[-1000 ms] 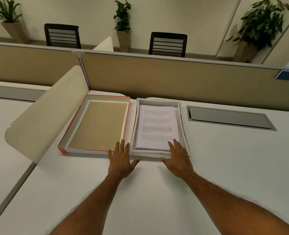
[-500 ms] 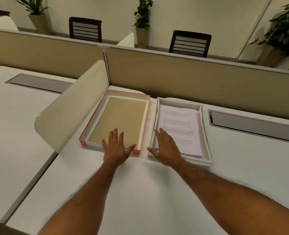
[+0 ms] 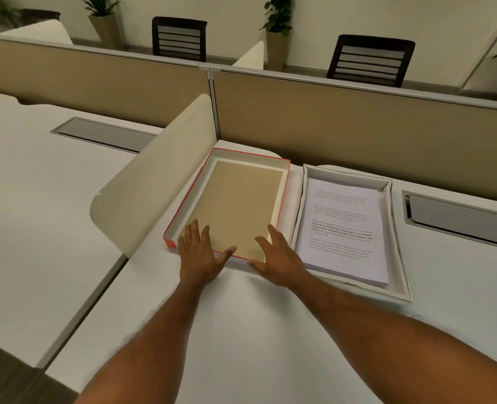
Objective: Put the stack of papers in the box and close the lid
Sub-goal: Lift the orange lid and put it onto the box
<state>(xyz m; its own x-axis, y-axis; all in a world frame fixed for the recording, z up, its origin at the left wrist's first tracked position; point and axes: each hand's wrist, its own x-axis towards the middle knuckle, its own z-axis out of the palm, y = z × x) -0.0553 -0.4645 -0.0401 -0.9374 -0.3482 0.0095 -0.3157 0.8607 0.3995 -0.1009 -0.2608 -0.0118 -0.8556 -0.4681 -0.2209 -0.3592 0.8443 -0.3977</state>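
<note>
A stack of printed papers (image 3: pixel 343 228) lies inside a shallow white box (image 3: pixel 398 258) on the white desk. To its left lies the box's lid (image 3: pixel 232 205), upside down, red on the outside with a tan inner face. My left hand (image 3: pixel 200 255) rests flat over the lid's near left edge, fingers spread. My right hand (image 3: pixel 276 258) lies open over the lid's near right corner, beside the box of papers. Neither hand grips anything.
A cream curved divider (image 3: pixel 154 188) stands just left of the lid. A tan partition wall (image 3: pixel 358 126) runs behind the desk. Grey cable hatches (image 3: pixel 459 220) are set into the desk at the right and far left (image 3: pixel 104 134). Chairs and potted plants stand beyond.
My right hand has moved left from the box of papers to the lid's near right corner. My left hand has slid left along the lid's near edge. The view has swung left.
</note>
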